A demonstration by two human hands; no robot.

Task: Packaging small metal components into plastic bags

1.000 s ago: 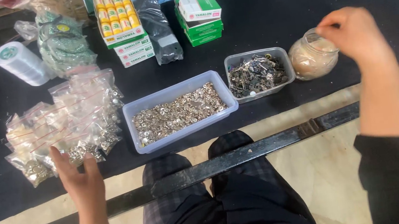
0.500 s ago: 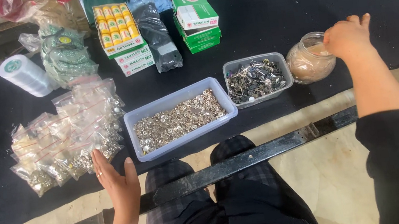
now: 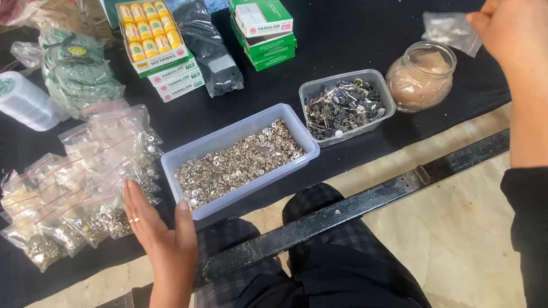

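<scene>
The right hand point(image 3: 516, 23) pinches a small clear plastic bag point(image 3: 449, 29) just above the glass jar point(image 3: 420, 76). The left hand point(image 3: 160, 234), flat and spread, rests at the table's point(image 3: 368, 12) near edge, far left of the jar.

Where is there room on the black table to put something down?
The black table is bare between the green boxes and the right hand, behind the glass jar. Another bare strip lies left of the white spool. It is crowded from the small bags past the left hand to the two trays.
</scene>
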